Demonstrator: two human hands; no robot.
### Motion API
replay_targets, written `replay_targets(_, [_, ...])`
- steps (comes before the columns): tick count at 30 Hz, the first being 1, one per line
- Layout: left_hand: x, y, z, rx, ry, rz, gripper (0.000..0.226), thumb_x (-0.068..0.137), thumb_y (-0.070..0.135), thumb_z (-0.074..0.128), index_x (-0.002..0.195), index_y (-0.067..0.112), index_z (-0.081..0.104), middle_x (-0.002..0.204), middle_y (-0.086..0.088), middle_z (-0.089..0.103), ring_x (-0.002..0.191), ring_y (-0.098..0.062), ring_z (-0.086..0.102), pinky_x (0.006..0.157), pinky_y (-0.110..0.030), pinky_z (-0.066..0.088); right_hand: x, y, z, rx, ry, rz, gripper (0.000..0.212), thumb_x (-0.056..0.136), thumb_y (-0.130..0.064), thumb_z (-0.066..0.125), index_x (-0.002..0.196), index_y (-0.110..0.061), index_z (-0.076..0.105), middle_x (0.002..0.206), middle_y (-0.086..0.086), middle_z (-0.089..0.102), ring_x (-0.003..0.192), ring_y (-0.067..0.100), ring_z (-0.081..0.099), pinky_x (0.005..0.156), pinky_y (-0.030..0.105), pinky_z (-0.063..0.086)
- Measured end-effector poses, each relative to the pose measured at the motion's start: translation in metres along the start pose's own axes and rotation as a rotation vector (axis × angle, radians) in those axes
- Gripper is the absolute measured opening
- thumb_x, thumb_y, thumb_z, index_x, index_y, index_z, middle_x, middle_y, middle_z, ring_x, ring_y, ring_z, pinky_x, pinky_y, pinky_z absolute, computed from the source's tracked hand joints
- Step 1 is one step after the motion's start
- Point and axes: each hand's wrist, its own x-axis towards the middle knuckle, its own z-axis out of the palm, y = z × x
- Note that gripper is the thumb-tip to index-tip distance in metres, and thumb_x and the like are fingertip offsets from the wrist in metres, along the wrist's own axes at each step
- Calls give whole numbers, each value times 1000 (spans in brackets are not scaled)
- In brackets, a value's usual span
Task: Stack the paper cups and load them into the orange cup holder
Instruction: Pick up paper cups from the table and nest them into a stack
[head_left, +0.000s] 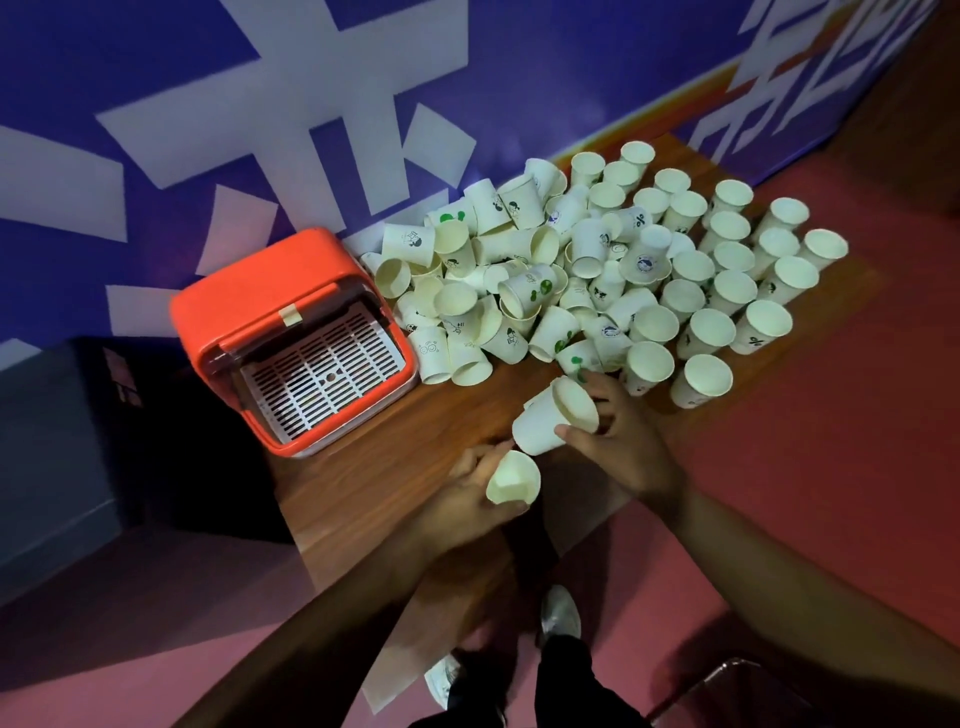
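Note:
My right hand (621, 441) grips a white paper cup (550, 423), tilted with its mouth up and to the right, over the table's front part. My left hand (467, 493) holds a second white paper cup (511, 478) just below and left of it, mouth toward me. The two cups are apart. Behind them a big pile of paper cups (587, 265) covers the table, some lying on their sides, some upright at the right. The orange cup holder (270, 306) stands at the table's left end, with a white slotted tray (322, 371) in front.
The wooden table (374, 467) is narrow and stands against a blue wall with white lettering (311, 104). A dark grey box (52, 441) sits left of the holder. The floor is red (831, 415). My shoes (558, 613) show below the table edge.

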Motion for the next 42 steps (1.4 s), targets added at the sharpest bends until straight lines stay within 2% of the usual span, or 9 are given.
replay_targets(4, [-10,-6,-18,-209,9,-35,86,88,40,70,155,38,17,158,11,18,147,-11,11,120,-33,11,-19,2,15,-124,-101,21,87,66,-42,82,141,-25,41,139,-7,46,127,8,47,105,38,44])
replay_targets(9, [-20,-13,-34,-374,115,-7,44,88,43,64,123,65,47,143,16,48,135,-3,43,117,-36,34,-28,-5,37,-324,-130,-67,84,69,-42,83,141,-25,43,131,-18,39,123,2,40,105,28,39])
replay_targets(13, [-20,-4,-33,-452,134,17,34,98,27,60,130,37,52,140,5,54,132,-8,49,115,-30,36,-34,-7,46,-439,-152,-126,82,66,-47,83,136,-26,46,130,-15,43,117,2,41,98,26,41])
replay_targets(21, [-27,-8,-14,-401,1,44,48,97,26,61,143,33,48,142,9,54,129,-11,52,110,-34,41,-48,29,70,-725,-114,-211,80,60,-60,77,128,-23,53,116,1,48,105,22,51,85,36,43])
replay_targets(26, [-23,-8,-9,-349,103,37,48,94,14,65,135,34,49,131,9,56,114,3,54,93,-3,38,-50,38,83,-580,-142,-137,90,70,-64,67,144,-21,42,134,4,40,121,22,43,100,39,41])
replay_targets(30, [-17,-11,-7,-317,114,21,51,96,16,63,143,26,48,131,5,58,106,8,55,84,0,40,-50,59,57,-496,58,19,86,62,-68,64,128,-14,58,126,8,51,113,18,50,91,29,43])
replay_targets(33, [-12,-12,-6,-286,150,42,52,96,20,63,144,31,46,135,10,56,114,8,51,94,-1,35,-47,99,30,-586,143,276,79,75,-72,40,128,-15,54,124,11,56,112,24,50,86,26,34])
replay_targets(37, [-6,-10,3,-288,166,55,46,97,20,62,135,42,48,133,15,56,114,5,53,101,-11,37,-29,128,24,-496,101,408,48,85,-34,67,122,-4,60,115,18,65,106,35,61,83,30,41])
replay_targets(42, [0,-1,11,-316,202,36,45,97,18,61,133,42,49,136,19,52,121,17,46,104,-8,33,-8,116,15,-399,-5,359,17,87,-9,64,98,2,70,98,16,70,87,24,64,78,35,52])
